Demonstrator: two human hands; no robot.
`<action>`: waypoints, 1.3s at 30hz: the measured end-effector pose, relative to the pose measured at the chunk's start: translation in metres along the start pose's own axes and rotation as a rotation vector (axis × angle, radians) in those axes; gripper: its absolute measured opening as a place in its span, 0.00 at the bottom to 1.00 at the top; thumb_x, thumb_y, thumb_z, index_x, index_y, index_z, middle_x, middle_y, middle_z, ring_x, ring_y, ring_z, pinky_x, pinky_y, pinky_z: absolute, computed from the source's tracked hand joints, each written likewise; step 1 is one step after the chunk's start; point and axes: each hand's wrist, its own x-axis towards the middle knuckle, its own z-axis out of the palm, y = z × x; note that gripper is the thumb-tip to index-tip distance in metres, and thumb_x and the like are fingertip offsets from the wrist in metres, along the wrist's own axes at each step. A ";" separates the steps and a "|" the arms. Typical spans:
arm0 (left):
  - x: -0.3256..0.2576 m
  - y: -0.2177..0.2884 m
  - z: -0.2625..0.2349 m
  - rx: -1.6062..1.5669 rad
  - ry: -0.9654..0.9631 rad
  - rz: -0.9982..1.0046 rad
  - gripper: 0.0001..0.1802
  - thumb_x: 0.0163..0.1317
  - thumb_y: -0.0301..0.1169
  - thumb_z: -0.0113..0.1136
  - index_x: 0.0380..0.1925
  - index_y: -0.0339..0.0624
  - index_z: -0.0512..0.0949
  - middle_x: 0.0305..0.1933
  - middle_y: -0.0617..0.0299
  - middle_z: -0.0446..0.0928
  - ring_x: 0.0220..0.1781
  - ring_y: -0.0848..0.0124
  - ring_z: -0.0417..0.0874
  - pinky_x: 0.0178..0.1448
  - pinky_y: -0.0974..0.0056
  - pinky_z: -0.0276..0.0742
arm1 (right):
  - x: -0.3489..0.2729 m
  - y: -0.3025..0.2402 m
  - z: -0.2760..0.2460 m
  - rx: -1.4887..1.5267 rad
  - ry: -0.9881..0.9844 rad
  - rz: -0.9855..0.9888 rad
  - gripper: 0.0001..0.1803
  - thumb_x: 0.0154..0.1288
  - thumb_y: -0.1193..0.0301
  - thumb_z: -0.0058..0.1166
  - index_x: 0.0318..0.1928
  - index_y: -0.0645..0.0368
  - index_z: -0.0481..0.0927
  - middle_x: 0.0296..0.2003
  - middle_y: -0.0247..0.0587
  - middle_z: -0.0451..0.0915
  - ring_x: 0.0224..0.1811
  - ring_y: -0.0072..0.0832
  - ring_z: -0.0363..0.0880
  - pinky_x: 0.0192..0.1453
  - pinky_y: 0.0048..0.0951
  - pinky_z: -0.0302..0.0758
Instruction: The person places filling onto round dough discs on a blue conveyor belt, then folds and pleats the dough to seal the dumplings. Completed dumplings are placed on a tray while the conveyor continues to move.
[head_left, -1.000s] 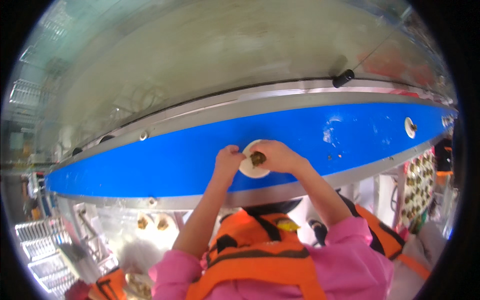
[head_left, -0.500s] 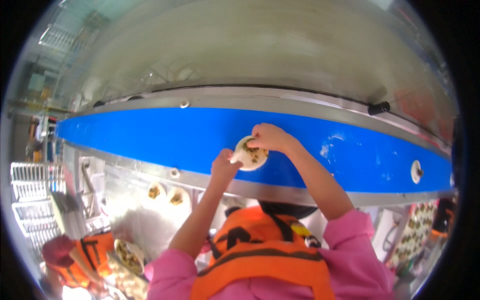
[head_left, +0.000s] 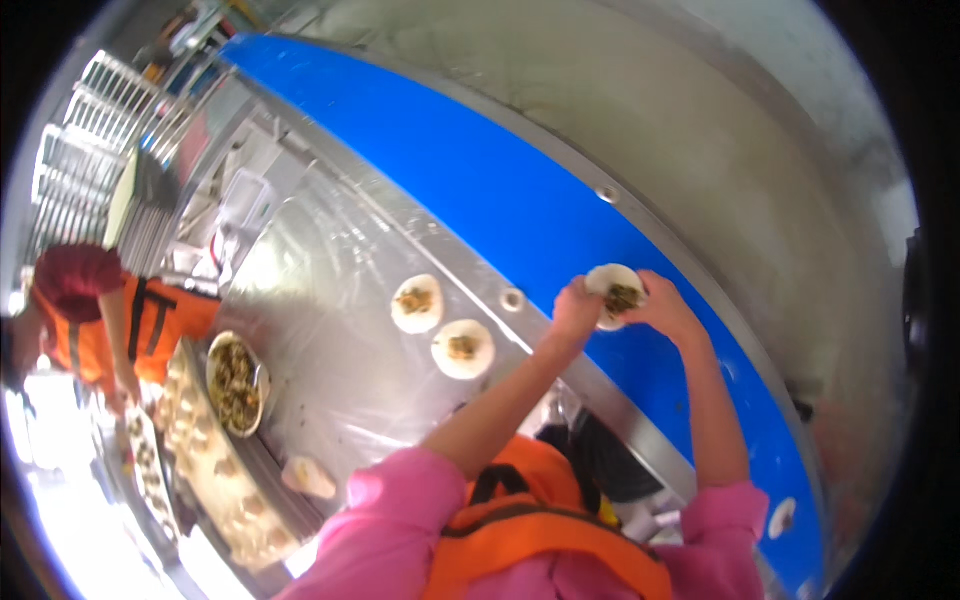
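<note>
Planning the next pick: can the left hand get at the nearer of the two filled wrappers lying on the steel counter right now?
Probably yes, but not freely. The left hand and the right hand both hold a filled wrapper over the blue belt. Nothing lies between that hand and the nearer counter wrapper.

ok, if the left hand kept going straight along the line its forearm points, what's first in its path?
The left hand already touches the round white dough wrapper with dark filling, so that comes first. Past it lies the blue conveyor belt; depth is hard to judge through the fisheye.
</note>
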 end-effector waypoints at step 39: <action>-0.052 0.014 0.103 0.421 -0.607 0.443 0.16 0.48 0.32 0.59 0.38 0.39 0.75 0.40 0.51 0.76 0.39 0.60 0.78 0.43 0.62 0.74 | -0.227 0.110 -0.084 -0.239 1.169 0.520 0.05 0.52 0.74 0.51 0.30 0.59 0.78 0.31 0.44 0.77 0.32 0.38 0.77 0.34 0.31 0.73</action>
